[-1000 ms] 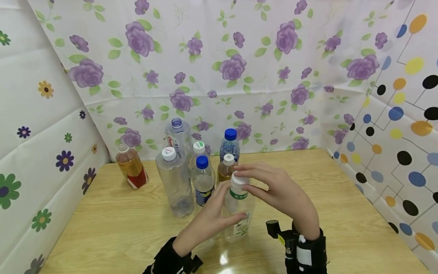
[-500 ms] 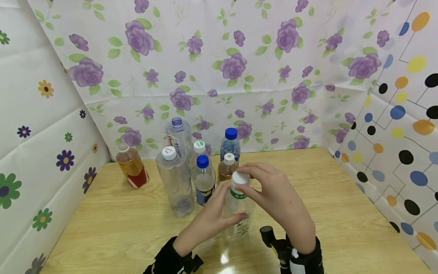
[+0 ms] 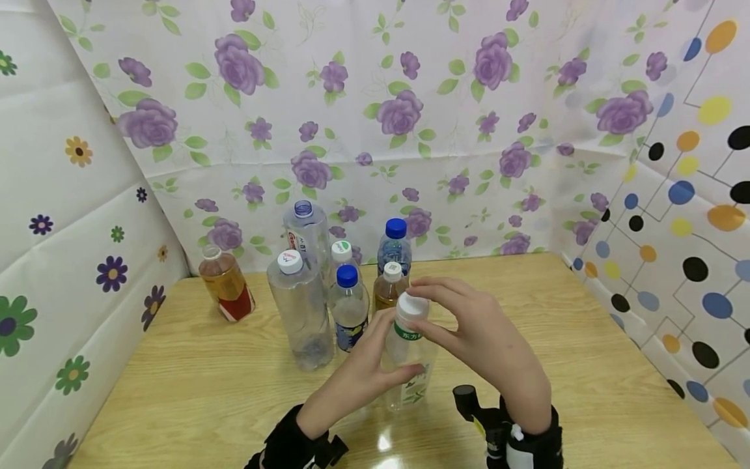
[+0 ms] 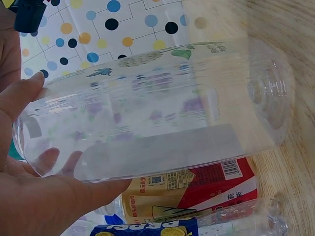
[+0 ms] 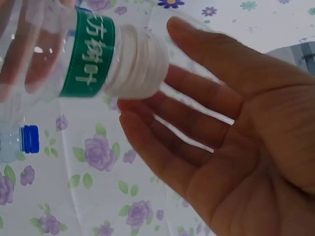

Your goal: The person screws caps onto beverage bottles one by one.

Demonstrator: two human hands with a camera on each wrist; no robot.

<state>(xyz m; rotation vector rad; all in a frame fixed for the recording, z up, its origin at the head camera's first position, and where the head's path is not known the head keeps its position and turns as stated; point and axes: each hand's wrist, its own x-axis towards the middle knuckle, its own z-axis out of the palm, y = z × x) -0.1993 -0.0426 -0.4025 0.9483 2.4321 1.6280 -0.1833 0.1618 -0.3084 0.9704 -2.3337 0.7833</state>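
Since half a second ago, the person's right grip [image 3: 469, 316] has shifted slightly toward three o'clock, its thumb moving away from the smooth white screw cap [image 3: 412, 305]; the clear plastic bottle with a green neck band [image 3: 405, 355] stays put. That bottle stands upright on the wood-grain worktop [image 3: 527, 365]. The right grip arches in from two o'clock, loosely curved about the cap, thumb apart from it, holding nothing firmly. The left grip [image 3: 372, 365], from seven o'clock, curls thumb and fingers round the bottle. An amber bottle with a white cap [image 3: 389, 293] stands close at eleven o'clock; a tall clear ribbed bottle [image 3: 299, 312] at ten narrows that side. Worktop stretches widest toward three o'clock, its edge meeting a dotted sheet [image 3: 691, 260].
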